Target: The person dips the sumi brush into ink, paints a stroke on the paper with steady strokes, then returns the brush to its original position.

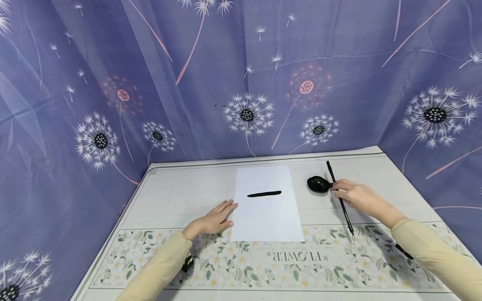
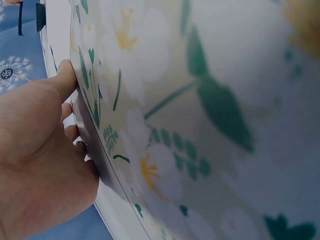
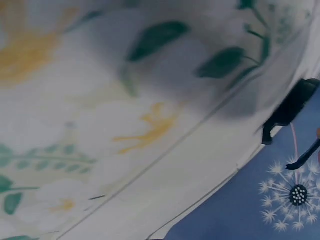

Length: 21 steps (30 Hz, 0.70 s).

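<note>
My right hand (image 1: 355, 198) pinches a long black calligraphy brush (image 1: 343, 209) between fingers and thumb. A small hanging loop shows at the brush's near end, and its dark far end points toward the curtain. Just left of these fingers sits a black ink dish (image 1: 318, 184); whether they touch it I cannot tell. In the right wrist view, the dish (image 3: 290, 110) and brush end (image 3: 302, 157) show at the right edge. My left hand (image 1: 215, 218) rests with spread fingers at the left edge of a white sheet of paper (image 1: 267, 221), which bears one thick black stroke (image 1: 264, 194).
A pale tablecloth (image 1: 188, 184) with a floral band (image 1: 256, 267) and printed lettering covers the table. Behind and on both sides hangs a purple curtain (image 1: 211, 138) with dandelion prints, meeting the table's back edge.
</note>
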Available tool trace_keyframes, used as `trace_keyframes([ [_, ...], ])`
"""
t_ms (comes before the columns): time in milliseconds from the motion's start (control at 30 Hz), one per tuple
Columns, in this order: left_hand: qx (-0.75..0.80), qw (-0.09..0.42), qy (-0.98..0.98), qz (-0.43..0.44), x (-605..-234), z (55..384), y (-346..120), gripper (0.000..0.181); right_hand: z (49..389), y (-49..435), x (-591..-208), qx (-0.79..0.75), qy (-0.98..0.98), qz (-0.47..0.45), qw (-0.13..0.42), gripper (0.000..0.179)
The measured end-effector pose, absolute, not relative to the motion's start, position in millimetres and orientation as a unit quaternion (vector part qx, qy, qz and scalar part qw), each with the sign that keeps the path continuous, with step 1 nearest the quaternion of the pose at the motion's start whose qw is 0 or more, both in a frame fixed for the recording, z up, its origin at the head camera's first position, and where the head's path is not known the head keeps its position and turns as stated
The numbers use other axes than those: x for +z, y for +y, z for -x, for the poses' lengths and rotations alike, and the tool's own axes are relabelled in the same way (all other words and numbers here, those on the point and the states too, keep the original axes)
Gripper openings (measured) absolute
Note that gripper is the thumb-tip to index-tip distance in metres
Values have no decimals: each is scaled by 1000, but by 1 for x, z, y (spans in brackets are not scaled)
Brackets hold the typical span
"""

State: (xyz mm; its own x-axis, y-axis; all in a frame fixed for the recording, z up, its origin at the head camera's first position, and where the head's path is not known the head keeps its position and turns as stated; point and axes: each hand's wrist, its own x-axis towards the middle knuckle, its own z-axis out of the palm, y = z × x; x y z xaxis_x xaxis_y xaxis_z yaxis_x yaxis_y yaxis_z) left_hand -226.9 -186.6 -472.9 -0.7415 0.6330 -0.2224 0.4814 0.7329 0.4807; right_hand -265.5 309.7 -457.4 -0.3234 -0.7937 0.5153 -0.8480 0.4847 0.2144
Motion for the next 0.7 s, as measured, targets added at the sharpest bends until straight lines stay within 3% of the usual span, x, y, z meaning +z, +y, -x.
trace_keyframes([
  [700, 182, 191, 914, -307, -475, 230, -187, 63, 264, 317, -483, 7, -830, -501, 244, 41],
])
